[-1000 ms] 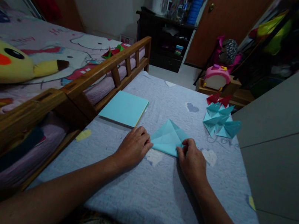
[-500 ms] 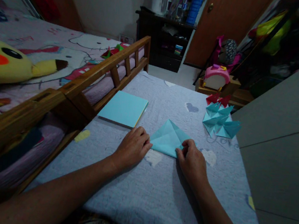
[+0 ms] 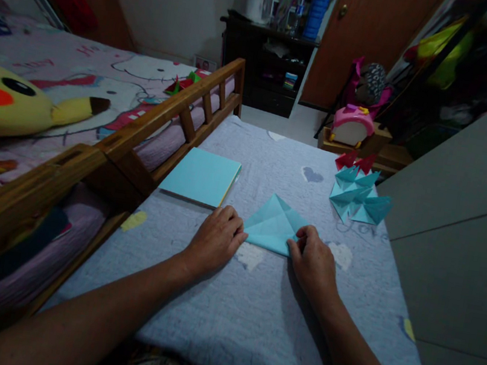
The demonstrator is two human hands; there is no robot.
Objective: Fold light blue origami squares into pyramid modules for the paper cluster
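A light blue sheet of origami paper (image 3: 273,223), folded into a triangle with its tip pointing away from me, lies on the bedsheet between my hands. My left hand (image 3: 218,233) pinches its left corner between thumb and curled fingers. On the right corner, my right hand (image 3: 313,260) grips the paper the same way, thumb along the near folded edge. Crease lines show across the triangle. Both outer corners are hidden under my fingers. A stack of square blue paper (image 3: 202,176) lies just beyond my left hand.
Folded blue paper pieces (image 3: 356,194) stand at the right, with red folded pieces (image 3: 354,161) behind them. A wooden bed rail (image 3: 176,112) runs along the left. Beyond it lies a yellow plush toy (image 3: 13,99). A pale cabinet (image 3: 468,240) borders the right side.
Almost nothing differs. My right hand has shifted very slightly along the paper's near edge, and both hands keep their hold on the corners.
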